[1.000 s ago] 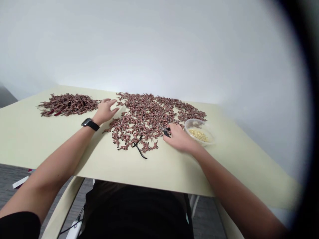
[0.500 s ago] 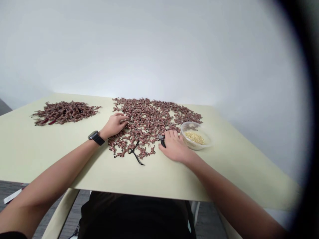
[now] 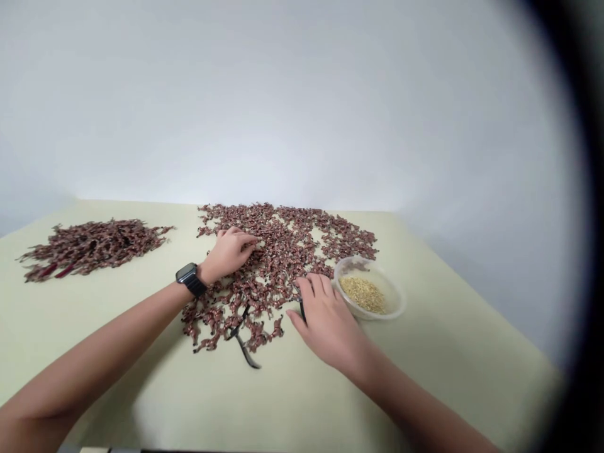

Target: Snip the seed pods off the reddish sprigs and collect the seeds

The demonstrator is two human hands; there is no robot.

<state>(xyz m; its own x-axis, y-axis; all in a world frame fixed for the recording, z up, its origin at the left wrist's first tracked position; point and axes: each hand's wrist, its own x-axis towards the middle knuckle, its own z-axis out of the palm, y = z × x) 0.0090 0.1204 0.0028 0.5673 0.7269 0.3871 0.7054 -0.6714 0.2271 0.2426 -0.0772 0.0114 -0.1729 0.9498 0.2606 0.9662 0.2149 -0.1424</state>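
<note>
Many small reddish-brown figures [image 3: 287, 245] are spread over the middle of the table. My left hand [image 3: 231, 253], with a black watch at its wrist, reaches into them from the left; its fingers are pressed together at the tips, and anything between them is too small to make out. My right hand [image 3: 323, 314] rests at the right front edge of the figures, fingers over a dark-handled tool [image 3: 302, 311] that is mostly hidden under it. Black pliers [image 3: 245, 349] lie on the front figures. A clear round bowl [image 3: 395, 308] of small gold pieces [image 3: 363, 294] stands beside my right hand.
Another heap of reddish-brown figures [image 3: 104, 245], with two dark red pieces at its front, lies on the left of the pale yellow table [image 3: 198, 402]. A plain light wall [image 3: 264, 100] rises behind the table.
The view has tilted and come closer to the table. My left hand has moved right, farther over the figures. My right hand's thumb stands farther out from its fingers.
</note>
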